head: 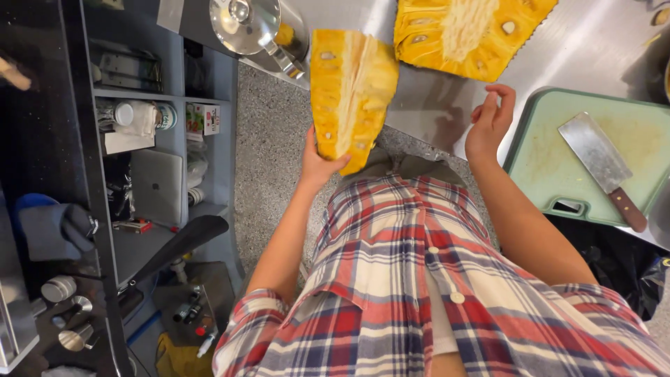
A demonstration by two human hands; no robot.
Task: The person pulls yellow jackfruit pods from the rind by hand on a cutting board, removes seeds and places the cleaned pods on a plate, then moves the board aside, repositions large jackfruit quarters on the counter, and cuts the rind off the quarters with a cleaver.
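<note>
The jackfruit wedge point(351, 98) stands on end, cut face toward the camera, its lower tip past the counter point(419, 105) edge and its upper part over the steel surface. The left hand point(319, 162) cups the wedge from below, fingers closed around the rind at the bottom end; this grip appears to carry the weight and keep the piece upright so the core and seeds face up for inspection. The right hand point(490, 120) is open and holds nothing, fingers loosely spread above the counter, near the wedge but apart from it. A larger jackfruit piece point(467, 35) lies flesh-up farther back on the counter, well apart from the hands. To the right, a green board point(551, 160) carries a cleaver point(601, 164) lying flat, blade clear of the hands, handle toward the person. A steel pot point(262, 31) with lid stands at the counter's left corner, just beside the wedge's top. Shelves point(157, 139) with assorted items stand to the left, across a floor strip.
</note>
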